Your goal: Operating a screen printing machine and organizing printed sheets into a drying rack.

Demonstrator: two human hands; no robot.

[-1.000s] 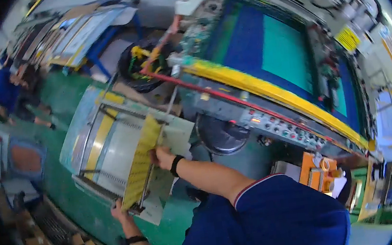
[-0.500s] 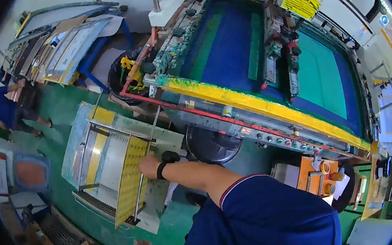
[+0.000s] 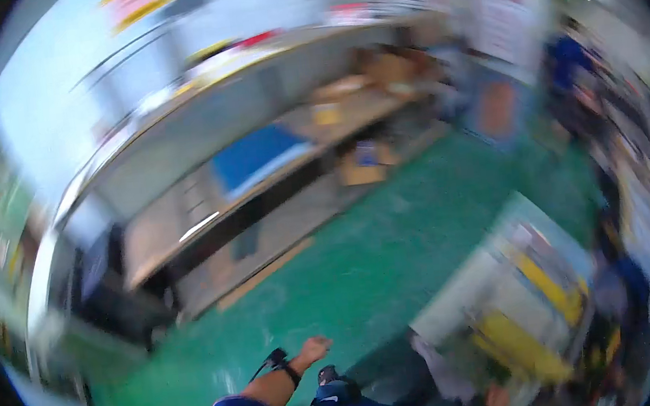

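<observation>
My left hand [image 3: 315,350], with a black band on the wrist, is held out over the green floor in front of my body. Its fingers look loosely stretched, and nothing shows in them. Low at the right, my right hand [image 3: 496,402] is a small smeared patch beside the near end of a low rack [image 3: 450,301]. Whether it touches the rack cannot be made out. Pale sheets lie on the rack along with a yellow panel [image 3: 522,347] and a yellow strip [image 3: 549,287]. The whole view is blurred by motion.
A long wooden workbench [image 3: 179,246] with an upper shelf runs along the wall, bearing a blue sheet [image 3: 257,160] and cardboard boxes [image 3: 398,68]. A dark boxy unit [image 3: 101,262] stands at the left. Another person [image 3: 570,58] is at the far right, near stacked panels [image 3: 641,193].
My view has swung left, from the printing machine to the workbench and floor. My right hand was at the rack's yellow panel and now shows low at the right. My left hand is now fully in view.
</observation>
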